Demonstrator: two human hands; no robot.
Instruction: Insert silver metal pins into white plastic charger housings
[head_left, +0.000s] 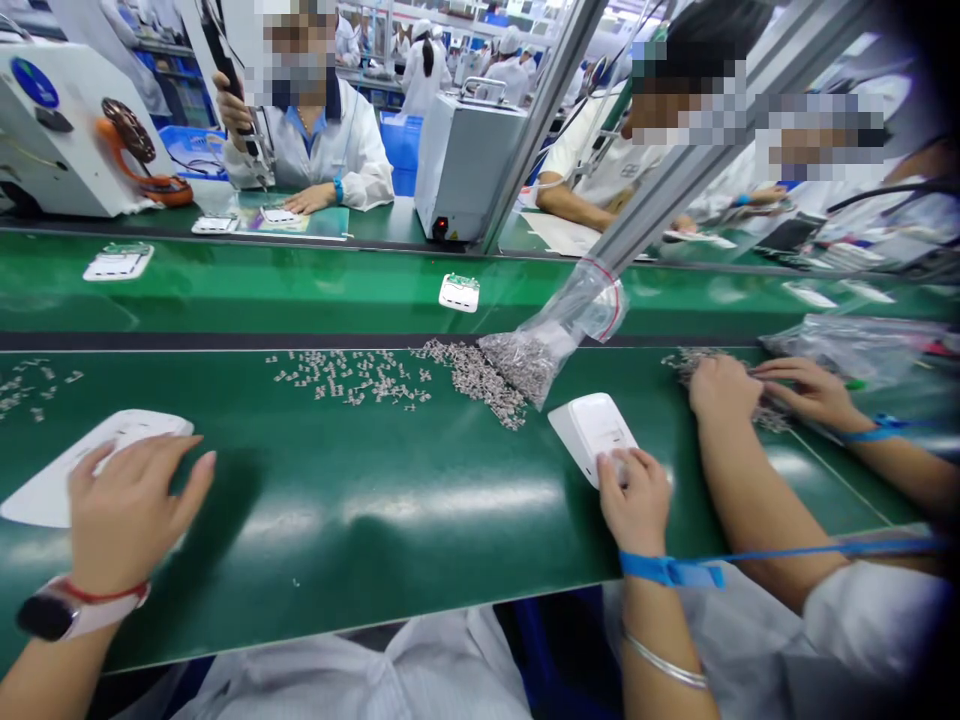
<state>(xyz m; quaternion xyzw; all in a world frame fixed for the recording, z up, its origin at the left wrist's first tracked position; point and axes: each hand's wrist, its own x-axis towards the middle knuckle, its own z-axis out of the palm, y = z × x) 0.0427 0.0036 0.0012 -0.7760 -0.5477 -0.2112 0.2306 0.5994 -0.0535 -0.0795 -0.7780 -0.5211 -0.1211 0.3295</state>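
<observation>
My left hand (131, 500), fingers spread and thumb apart, is over a white plastic housing (45, 480) that lies on the green work surface. The hand covers part of it, so I cannot tell whether the palm touches. Farther right, my right hand (636, 500) grips the near edge of a second white plastic housing (589, 425), which is tilted. A blue strap is round that wrist. Small metal clips (352, 375) lie scattered between the hands, with a denser heap (484, 380) beside an open clear bag (532, 350) of the same pieces.
A co-worker's hands (724, 390) work at another pile of metal pieces on the right, near a plastic bag (847, 340). Behind runs a green conveyor (315, 285) carrying white units (459, 292). A metal post (660, 190) slants above the bag. People sit across the line.
</observation>
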